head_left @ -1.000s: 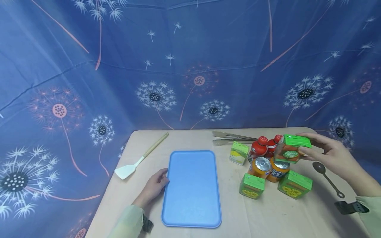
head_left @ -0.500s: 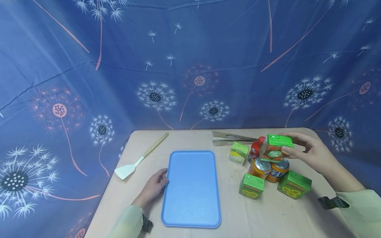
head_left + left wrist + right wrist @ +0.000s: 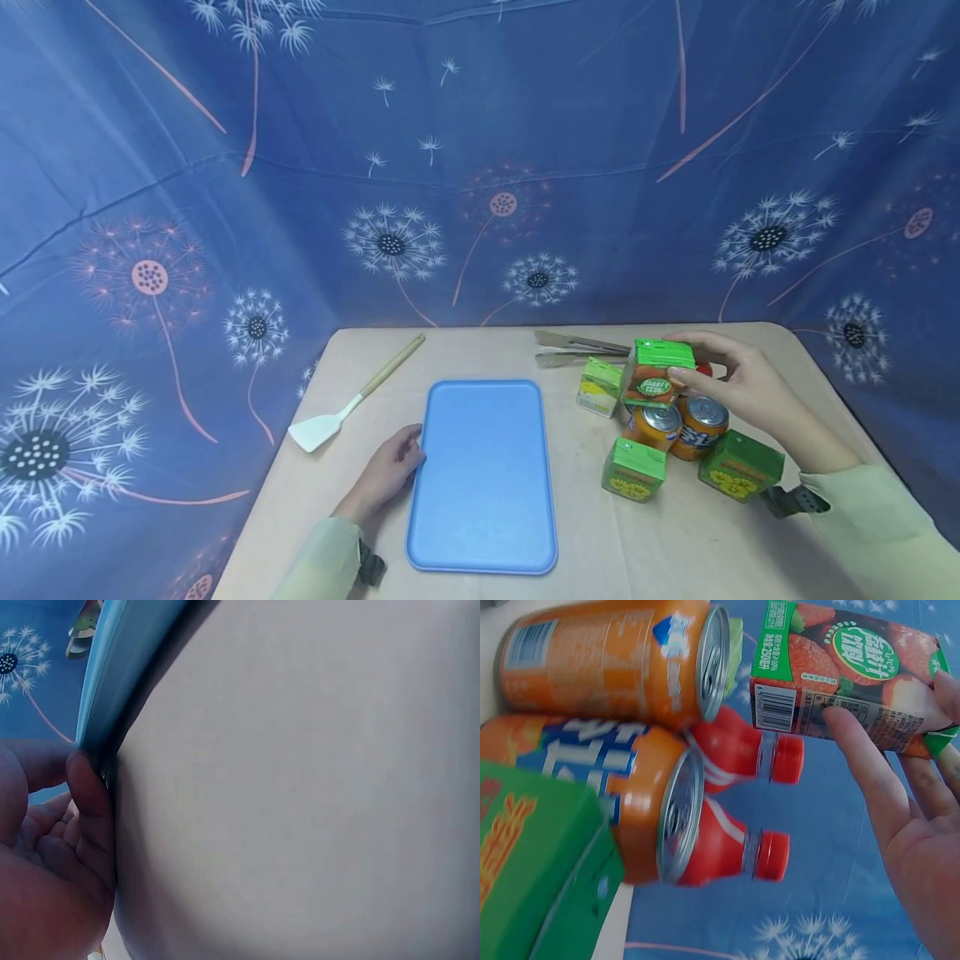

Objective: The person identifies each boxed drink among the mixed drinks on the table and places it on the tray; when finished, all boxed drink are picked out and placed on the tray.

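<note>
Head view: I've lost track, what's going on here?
A person's right hand holds a strawberry carton off the table, by two orange cans and two red bottles. The left hand pinches the left edge of the blue tray, which lies on the table. Three other cartons stand around the cans and bottles: two on the near side, one to the left. A spatula lies left of the tray, and tongs lie toward the far edge.

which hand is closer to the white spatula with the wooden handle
Left. The left hand, at the blue rectangular tray, is right of the spatula; the right hand is right of the tray, holding a green-topped, strawberry-printed juice carton.
</note>
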Demonstrator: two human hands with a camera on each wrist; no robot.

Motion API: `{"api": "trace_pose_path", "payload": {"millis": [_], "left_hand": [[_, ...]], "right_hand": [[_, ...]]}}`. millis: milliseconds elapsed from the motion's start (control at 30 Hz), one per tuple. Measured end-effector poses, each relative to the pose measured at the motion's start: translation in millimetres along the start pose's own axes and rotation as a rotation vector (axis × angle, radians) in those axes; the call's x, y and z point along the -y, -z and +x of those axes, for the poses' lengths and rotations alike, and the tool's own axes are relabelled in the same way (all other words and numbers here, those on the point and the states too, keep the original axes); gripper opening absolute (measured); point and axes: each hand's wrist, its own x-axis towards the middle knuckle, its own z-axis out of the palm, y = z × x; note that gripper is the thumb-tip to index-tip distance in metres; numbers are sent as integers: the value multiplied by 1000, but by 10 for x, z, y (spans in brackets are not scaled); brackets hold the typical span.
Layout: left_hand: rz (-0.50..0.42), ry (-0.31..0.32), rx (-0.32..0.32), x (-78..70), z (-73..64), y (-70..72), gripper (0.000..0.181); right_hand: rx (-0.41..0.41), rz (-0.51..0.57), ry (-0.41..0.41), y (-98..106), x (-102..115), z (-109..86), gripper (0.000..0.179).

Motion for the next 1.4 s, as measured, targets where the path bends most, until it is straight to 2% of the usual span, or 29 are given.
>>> {"api": "trace_pose_path", "payload": {"millis": [233, 333, 500, 867, 1233, 1400], "left_hand": [[-10, 12, -5, 10, 8, -5, 49], [-16, 12, -2, 15, 8, -8, 50], [-12, 3, 0, 6, -4, -3, 50], [13, 6, -12, 1, -6, -3, 50], [3, 13, -18, 18, 3, -9, 48], [21, 17, -22, 26, 9, -9, 48]], "right_hand": [[45, 137, -23, -151, 68, 92, 49], [52, 156, -25, -221, 89, 131, 48], [52, 160, -37, -358, 116, 194, 47], [90, 97, -78, -635, 172, 355, 51], [130, 155, -90, -864, 238, 448, 51], [143, 171, -70, -976, 269, 507, 51]]}}
